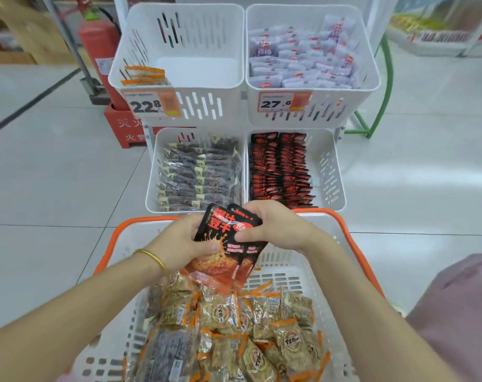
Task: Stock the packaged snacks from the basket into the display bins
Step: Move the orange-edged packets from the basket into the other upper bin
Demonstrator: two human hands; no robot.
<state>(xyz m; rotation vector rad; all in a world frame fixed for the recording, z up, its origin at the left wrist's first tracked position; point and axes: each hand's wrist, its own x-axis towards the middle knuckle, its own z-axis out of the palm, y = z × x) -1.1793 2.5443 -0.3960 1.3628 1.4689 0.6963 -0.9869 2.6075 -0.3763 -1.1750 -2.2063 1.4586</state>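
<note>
Both hands hold a small stack of black-and-red snack packets (223, 255) above the far end of the white basket with an orange rim (352, 238). My left hand (184, 241) grips the stack's left edge, thumb on the front. My right hand (273, 224) pinches its top right. Orange-and-gold packets (234, 321) fill the basket, with a dark clear pack (165, 351) at its near left. The lower right bin (328, 172) holds rows of matching black-and-red packets (281, 169).
The lower left bin (151, 175) is full of dark clear packs. The upper left bin (179, 51) holds only a few orange packets in its near left corner. The upper right bin (369, 64) holds white packets. A red fire extinguisher (99, 45) stands behind left.
</note>
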